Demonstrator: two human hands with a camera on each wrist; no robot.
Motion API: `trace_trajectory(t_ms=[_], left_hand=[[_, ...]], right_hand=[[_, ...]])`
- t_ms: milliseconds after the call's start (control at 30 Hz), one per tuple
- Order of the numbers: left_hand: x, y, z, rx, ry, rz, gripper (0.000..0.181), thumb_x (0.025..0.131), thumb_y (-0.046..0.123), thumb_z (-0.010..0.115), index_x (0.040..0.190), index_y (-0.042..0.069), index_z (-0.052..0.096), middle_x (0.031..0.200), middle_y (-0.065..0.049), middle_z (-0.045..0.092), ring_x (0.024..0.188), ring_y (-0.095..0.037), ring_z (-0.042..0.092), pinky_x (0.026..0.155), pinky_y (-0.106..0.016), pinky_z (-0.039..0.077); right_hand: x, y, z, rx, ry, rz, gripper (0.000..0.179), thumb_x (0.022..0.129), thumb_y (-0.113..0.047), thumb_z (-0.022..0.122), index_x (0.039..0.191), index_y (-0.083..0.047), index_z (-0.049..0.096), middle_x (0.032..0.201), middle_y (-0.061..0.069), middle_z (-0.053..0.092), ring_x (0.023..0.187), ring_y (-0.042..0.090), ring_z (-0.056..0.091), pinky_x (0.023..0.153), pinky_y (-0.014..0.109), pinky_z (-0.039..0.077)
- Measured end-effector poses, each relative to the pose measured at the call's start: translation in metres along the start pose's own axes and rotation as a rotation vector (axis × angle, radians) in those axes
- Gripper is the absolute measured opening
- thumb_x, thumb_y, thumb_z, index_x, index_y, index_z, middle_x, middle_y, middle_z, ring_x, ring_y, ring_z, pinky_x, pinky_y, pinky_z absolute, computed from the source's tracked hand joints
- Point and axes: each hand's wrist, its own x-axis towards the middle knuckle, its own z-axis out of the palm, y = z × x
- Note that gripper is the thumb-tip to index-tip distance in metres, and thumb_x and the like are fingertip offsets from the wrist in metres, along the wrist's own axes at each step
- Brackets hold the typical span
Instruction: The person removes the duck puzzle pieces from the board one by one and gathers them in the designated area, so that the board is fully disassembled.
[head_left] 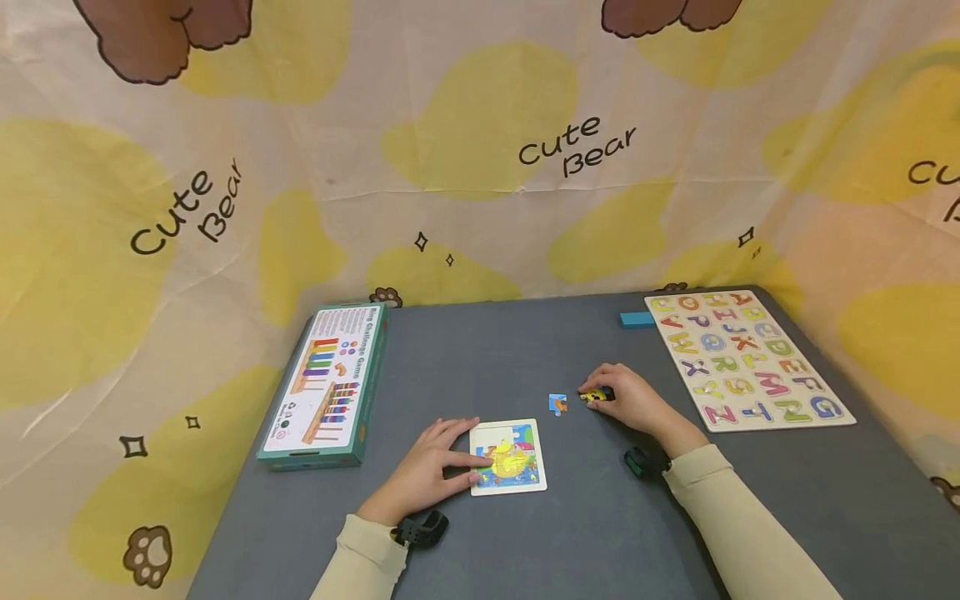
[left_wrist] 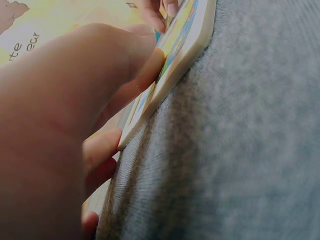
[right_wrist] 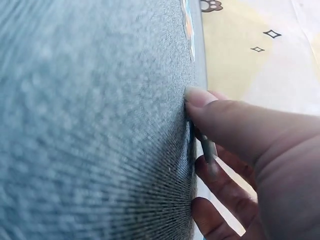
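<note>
Piece (head_left: 596, 396), pinched in right grip (head_left: 628, 400), is shown yellow-black by head view only; yellow-centred puzzle (head_left: 516, 460) is touched by straight-fingered left grip (head_left: 426, 468).

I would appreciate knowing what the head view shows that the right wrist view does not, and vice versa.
Only the head view shows the game box, the puzzle board with the left hand on it, and the yellow colouring of the held piece. Only the right wrist view clearly shows the thumbnail of the right hand and the table's fine texture. Both show that hand, the loose blue-and-orange piece and the patterned backdrop.
</note>
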Motion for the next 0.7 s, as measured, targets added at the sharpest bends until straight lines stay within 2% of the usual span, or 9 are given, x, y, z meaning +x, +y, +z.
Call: trace_trajectory(t_ms=[300, 400, 500, 567, 633, 700], left_hand=[[-0.001, 0.002, -0.002, -0.007, 0.008, -0.001, 0.029, 0.1, 0.042, 0.072, 0.129, 0.038, 0.076, 0.165, -0.002, 0.04, 0.15, -0.028, 0.035, 0.125, -0.06, 0.017], [-0.002, 0.002, -0.001, -0.003, 0.013, 0.002, 0.029, 0.1, 0.043, 0.071, 0.129, 0.038, 0.077, 0.165, -0.002, 0.04, 0.15, -0.028, 0.035, 0.124, -0.061, 0.017], [-0.001, 0.001, 0.001, -0.001, 0.015, 0.006, 0.029, 0.101, 0.044, 0.071, 0.128, 0.038, 0.077, 0.165, -0.003, 0.041, 0.15, -0.029, 0.035, 0.124, -0.062, 0.018], [-0.001, 0.001, 0.002, 0.0, 0.017, 0.004, 0.028, 0.101, 0.044, 0.071, 0.128, 0.038, 0.077, 0.165, -0.003, 0.041, 0.15, -0.029, 0.035, 0.124, -0.062, 0.018], [-0.001, 0.001, 0.002, 0.002, 0.021, -0.001, 0.028, 0.1, 0.043, 0.071, 0.127, 0.038, 0.077, 0.164, -0.003, 0.042, 0.15, -0.028, 0.036, 0.124, -0.062, 0.018], [-0.001, 0.003, 0.002, 0.007, 0.029, -0.005, 0.027, 0.1, 0.042, 0.072, 0.127, 0.038, 0.078, 0.164, -0.003, 0.042, 0.15, -0.028, 0.036, 0.123, -0.063, 0.018]], right_hand=[[-0.002, -0.004, 0.002, -0.029, 0.07, 0.011, 0.019, 0.088, -0.005, 0.084, 0.107, -0.008, 0.082, 0.107, 0.008, 0.066, 0.103, 0.034, 0.062, 0.09, 0.055, 0.053], [-0.002, -0.01, 0.001, -0.048, 0.114, 0.017, 0.03, 0.086, -0.01, 0.088, 0.115, -0.01, 0.08, 0.114, 0.01, 0.063, 0.106, 0.034, 0.061, 0.091, 0.06, 0.049], [0.001, -0.027, -0.001, -0.021, 0.141, -0.005, 0.043, 0.083, -0.014, 0.091, 0.124, -0.011, 0.077, 0.12, 0.011, 0.057, 0.106, 0.033, 0.06, 0.089, 0.059, 0.048], [0.003, -0.046, -0.001, 0.037, 0.117, -0.044, 0.045, 0.083, -0.015, 0.091, 0.126, -0.011, 0.076, 0.118, 0.011, 0.056, 0.101, 0.029, 0.061, 0.087, 0.053, 0.051], [0.005, -0.068, 0.003, 0.105, 0.05, -0.08, 0.04, 0.087, -0.012, 0.087, 0.126, -0.01, 0.076, 0.112, 0.009, 0.056, 0.091, 0.024, 0.06, 0.078, 0.042, 0.054], [0.005, -0.086, 0.011, 0.147, -0.033, -0.093, 0.034, 0.092, -0.012, 0.083, 0.125, -0.011, 0.077, 0.102, 0.004, 0.055, 0.08, 0.016, 0.056, 0.068, 0.032, 0.052]])
